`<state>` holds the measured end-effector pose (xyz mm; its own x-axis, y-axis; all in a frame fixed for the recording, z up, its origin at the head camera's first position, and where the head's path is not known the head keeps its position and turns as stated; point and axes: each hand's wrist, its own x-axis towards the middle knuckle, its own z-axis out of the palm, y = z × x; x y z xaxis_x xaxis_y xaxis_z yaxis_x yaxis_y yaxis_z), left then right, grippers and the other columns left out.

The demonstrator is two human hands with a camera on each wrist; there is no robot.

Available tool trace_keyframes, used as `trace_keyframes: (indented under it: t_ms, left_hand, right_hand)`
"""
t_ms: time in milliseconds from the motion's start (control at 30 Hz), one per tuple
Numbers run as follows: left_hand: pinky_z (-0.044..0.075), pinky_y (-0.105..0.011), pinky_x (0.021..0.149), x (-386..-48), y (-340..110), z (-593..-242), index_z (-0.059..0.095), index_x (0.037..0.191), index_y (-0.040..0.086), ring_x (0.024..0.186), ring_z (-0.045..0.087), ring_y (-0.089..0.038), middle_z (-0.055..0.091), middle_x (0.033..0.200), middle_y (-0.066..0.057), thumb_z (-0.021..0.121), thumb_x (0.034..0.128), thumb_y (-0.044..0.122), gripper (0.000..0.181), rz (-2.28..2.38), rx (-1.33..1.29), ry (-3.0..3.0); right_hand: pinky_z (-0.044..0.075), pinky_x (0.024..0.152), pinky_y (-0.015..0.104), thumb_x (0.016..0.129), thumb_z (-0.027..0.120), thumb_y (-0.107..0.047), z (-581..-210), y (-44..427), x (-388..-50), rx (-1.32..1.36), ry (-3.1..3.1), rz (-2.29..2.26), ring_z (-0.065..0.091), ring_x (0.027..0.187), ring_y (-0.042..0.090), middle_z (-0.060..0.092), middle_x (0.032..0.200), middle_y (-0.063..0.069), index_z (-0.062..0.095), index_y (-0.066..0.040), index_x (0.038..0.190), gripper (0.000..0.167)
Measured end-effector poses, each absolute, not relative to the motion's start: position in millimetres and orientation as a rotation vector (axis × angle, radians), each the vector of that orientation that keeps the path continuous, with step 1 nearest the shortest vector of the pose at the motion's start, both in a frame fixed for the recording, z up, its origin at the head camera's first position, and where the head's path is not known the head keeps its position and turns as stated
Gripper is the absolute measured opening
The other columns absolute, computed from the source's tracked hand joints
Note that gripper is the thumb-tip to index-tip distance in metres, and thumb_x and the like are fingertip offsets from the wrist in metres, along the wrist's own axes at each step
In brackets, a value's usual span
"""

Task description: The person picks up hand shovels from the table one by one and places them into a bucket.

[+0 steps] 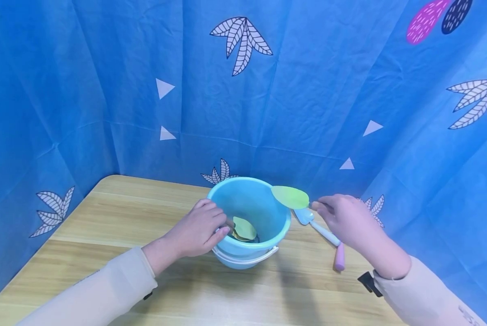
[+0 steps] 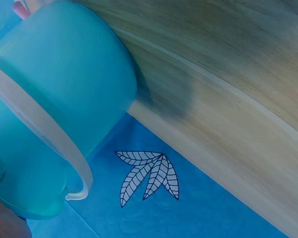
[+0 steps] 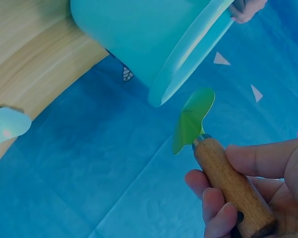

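Note:
A light-blue bucket [image 1: 247,258] with a white carrying handle [image 2: 49,131] stands on the wooden table. My left hand [image 1: 200,226] grips its left rim, with the fingertips partly hidden. Inside, a yellow-green, leaf-shaped blade [image 1: 245,227] shows; a brown part beside my left fingers may be its handle, but I cannot tell. In my right hand [image 1: 349,219] I hold a small garden trowel [image 1: 290,197] by its wooden handle [image 3: 233,183], fingers curled round it and thumb along the top. Its green blade [image 3: 193,119] points left, over the bucket's right rim in the head view.
Right of the bucket, a light-blue hand tool [image 1: 318,228] lies on the table [image 1: 137,217], with a purple handle [image 1: 339,258] by its end. Blue patterned cloth [image 1: 308,90] hangs behind and at both sides of the table.

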<state>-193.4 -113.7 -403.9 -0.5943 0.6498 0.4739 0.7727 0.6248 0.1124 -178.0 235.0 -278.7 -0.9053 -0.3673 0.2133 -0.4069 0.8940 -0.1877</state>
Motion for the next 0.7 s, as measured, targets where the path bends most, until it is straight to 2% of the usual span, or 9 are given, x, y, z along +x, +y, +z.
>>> trace_keyframes:
  t_ms: [67,200,433,567,700]
  left_hand:
    - [0.033,-0.041,0.105,-194,-114,-404,0.069,0.104,0.020,0.099,0.055,-0.013,0.068,0.100,0.009,0.052,0.1004,0.029,0.020,-0.434,-1.131,-2.459]
    - [0.034,-0.042,0.104,-194,-114,-406,0.069,0.104,0.019,0.099,0.055,-0.014,0.068,0.099,0.009,0.051,0.1010,0.029,0.022,-0.433,-1.131,-2.454]
    - [0.033,-0.043,0.104,-195,-113,-407,0.070,0.104,0.017,0.098,0.054,-0.014,0.067,0.099,0.009,0.049,0.1016,0.030,0.024,-0.439,-1.136,-2.443]
    - [0.033,-0.043,0.105,-195,-113,-407,0.070,0.104,0.017,0.098,0.054,-0.014,0.067,0.099,0.009,0.047,0.1026,0.031,0.027,-0.438,-1.135,-2.448]
    - [0.033,-0.043,0.104,-195,-113,-407,0.070,0.104,0.017,0.098,0.055,-0.014,0.068,0.099,0.009,0.049,0.1017,0.029,0.025,-0.435,-1.133,-2.452]
  right_hand:
    - [0.042,0.063,0.035,0.099,0.064,-0.026,-279,233,-178,0.608,-2.881,0.337,0.050,0.066,0.014,0.066,0.081,-0.002,0.075,-0.007,0.108,0.024]
    - [0.042,0.062,0.035,0.098,0.065,-0.024,-280,228,-179,0.627,-2.874,0.331,0.050,0.065,0.015,0.061,0.074,-0.003,0.076,-0.008,0.103,0.020]
    - [0.047,0.068,0.039,0.097,0.067,-0.023,-282,221,-180,0.648,-2.884,0.323,0.055,0.072,0.016,0.066,0.080,-0.003,0.076,-0.008,0.105,0.018]
    - [0.041,0.061,0.035,0.098,0.065,-0.025,-285,217,-180,0.638,-2.918,0.284,0.048,0.066,0.016,0.053,0.069,-0.005,0.074,-0.015,0.094,0.014]
    - [0.038,0.055,0.032,0.100,0.062,-0.029,-286,211,-179,0.622,-2.946,0.234,0.044,0.063,0.016,0.045,0.063,-0.004,0.066,-0.021,0.080,0.022]
